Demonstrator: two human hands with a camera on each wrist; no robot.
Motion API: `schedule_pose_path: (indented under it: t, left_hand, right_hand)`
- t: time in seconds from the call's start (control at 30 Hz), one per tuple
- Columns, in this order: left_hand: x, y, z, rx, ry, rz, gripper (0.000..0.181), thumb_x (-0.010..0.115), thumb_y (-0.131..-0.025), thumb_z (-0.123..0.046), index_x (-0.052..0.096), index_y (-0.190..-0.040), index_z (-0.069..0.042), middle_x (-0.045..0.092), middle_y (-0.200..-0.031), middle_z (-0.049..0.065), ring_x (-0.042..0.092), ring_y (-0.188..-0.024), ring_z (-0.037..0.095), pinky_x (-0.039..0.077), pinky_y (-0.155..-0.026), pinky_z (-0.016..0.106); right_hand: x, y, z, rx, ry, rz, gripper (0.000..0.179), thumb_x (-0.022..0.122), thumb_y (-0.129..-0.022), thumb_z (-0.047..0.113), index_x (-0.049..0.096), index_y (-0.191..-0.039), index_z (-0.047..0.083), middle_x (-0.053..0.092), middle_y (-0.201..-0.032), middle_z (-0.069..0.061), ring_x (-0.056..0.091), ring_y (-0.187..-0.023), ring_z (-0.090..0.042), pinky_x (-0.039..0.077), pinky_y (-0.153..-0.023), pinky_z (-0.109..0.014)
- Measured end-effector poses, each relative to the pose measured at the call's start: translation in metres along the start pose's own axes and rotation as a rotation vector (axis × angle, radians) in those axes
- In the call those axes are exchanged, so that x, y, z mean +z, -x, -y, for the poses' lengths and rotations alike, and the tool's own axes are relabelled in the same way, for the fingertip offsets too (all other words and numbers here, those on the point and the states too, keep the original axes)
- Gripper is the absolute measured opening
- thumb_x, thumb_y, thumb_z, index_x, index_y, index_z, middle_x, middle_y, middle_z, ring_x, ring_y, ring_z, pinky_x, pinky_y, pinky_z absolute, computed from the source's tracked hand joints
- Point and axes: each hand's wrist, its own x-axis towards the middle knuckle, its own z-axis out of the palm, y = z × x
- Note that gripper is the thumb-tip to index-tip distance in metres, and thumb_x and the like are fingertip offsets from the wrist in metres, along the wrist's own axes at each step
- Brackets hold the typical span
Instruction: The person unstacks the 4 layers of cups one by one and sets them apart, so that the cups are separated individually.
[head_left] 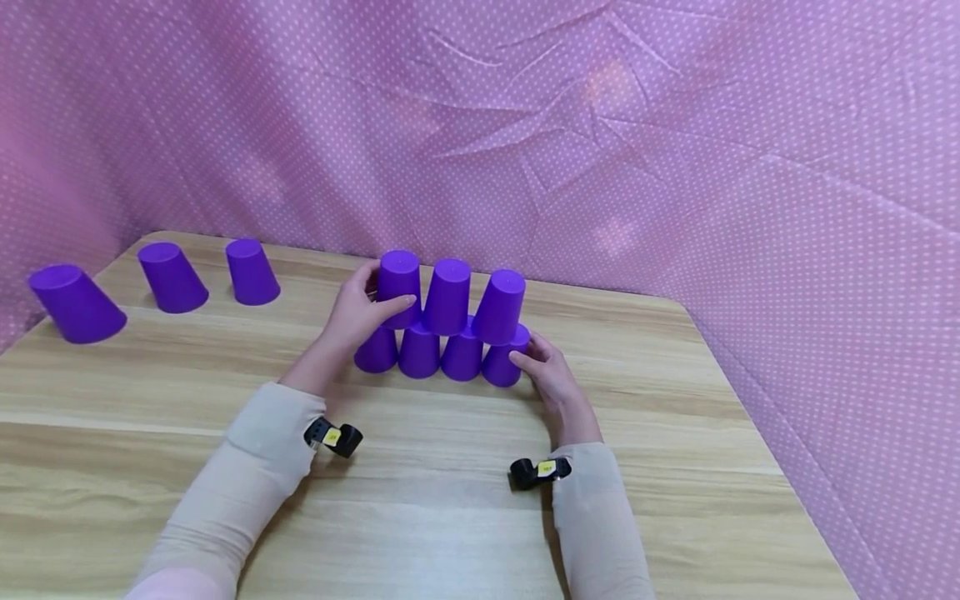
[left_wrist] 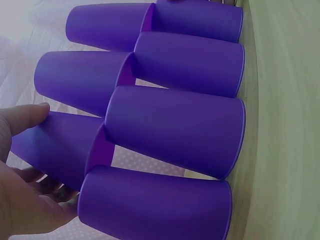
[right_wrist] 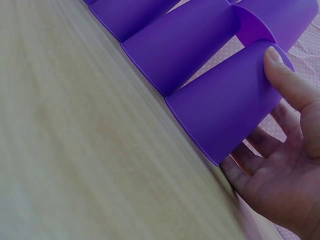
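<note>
Upside-down purple cups stand in two tiers near the back of the table: several in the lower row (head_left: pixel 418 354), three above, bridging the gaps. My left hand (head_left: pixel 351 315) grips the upper row's left cup (head_left: pixel 397 279), thumb in front and fingers round its far side; the left wrist view shows this cup (left_wrist: pixel 65 142) resting on the lower ones. At the other end, my right hand (head_left: pixel 553 372) holds the lower row's rightmost cup (right_wrist: pixel 225 105) between thumb and fingers. The upper middle cup (head_left: pixel 447 300) and upper right cup (head_left: pixel 498 308) stand untouched.
Three more upturned purple cups stand apart to the left: a near one (head_left: pixel 78 308), a middle one (head_left: pixel 174 282) and a far one (head_left: pixel 253 275). Pink dotted cloth (head_left: pixel 525 150) hangs behind the wooden table (head_left: pixel 420 517) and along its sides.
</note>
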Motion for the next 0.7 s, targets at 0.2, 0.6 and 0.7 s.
schedule_pose_path:
  t: [0.2,0.6,0.7]
  left_hand:
    - [0.0,-0.001,0.002,-0.01,0.007,-0.007,0.058,0.066,-0.075,-0.011,0.037,-0.124,0.001,0.046,-0.113,0.018,0.044,-0.103,0.029,0.036,-0.089,0.039]
    - [-0.015,0.008,-0.007,-0.023,0.056,-0.011,0.066,0.067,-0.075,-0.016,0.031,-0.129,0.001,0.043,-0.12,0.019,0.04,-0.11,0.029,0.033,-0.093,0.039]
    - [-0.023,0.013,-0.009,-0.014,0.061,-0.029,0.065,0.067,-0.075,-0.017,0.033,-0.128,0.001,0.043,-0.12,0.02,0.04,-0.109,0.029,0.033,-0.093,0.04]
  right_hand:
    - [0.002,-0.001,0.0,-0.006,0.003,-0.002,0.051,0.055,-0.08,-0.003,0.038,-0.128,0.001,0.044,-0.12,-0.02,0.042,-0.109,-0.023,0.033,-0.094,-0.029]
    - [0.005,0.0,0.0,-0.022,0.006,-0.02,0.051,0.055,-0.08,-0.004,0.038,-0.127,-0.001,0.045,-0.118,-0.02,0.043,-0.107,-0.023,0.033,-0.093,-0.03]
    - [0.006,0.0,0.001,-0.015,0.007,-0.019,0.052,0.055,-0.08,-0.003,0.037,-0.128,0.0,0.044,-0.119,-0.02,0.043,-0.107,-0.023,0.033,-0.093,-0.03]
